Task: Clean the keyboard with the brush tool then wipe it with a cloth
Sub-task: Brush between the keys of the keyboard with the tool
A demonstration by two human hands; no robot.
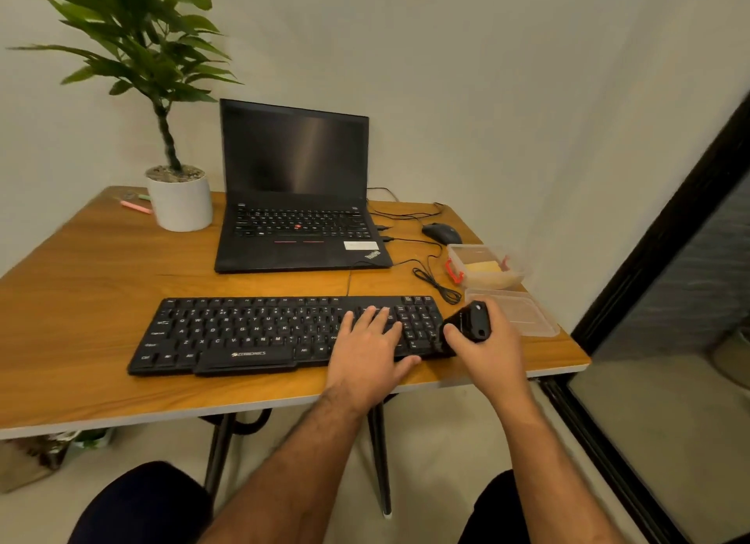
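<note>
Black plastic all round: the keyboard lies flat near the front edge of the wooden table, and the left hand rests on its right part with fingers straight and spread, pressing it down. Just right of that hand, the right hand has its fingers and thumb curled round the brush tool, a stubby black thing whose working end meets the keyboard's right edge by the number pad.

Bristles cannot be made out, so I cannot tell whether they sit between the keys. If the stroke runs toward the holding hand, dust would likely be pushed under the palm rather than off the board.

Just beyond the right hand lies a clear lid, and further out an open clear box holding what looks like a yellow cloth. A wide backswing could knock the lid off the near table edge. The looped cable beyond the knuckles could snag the tool.
</note>
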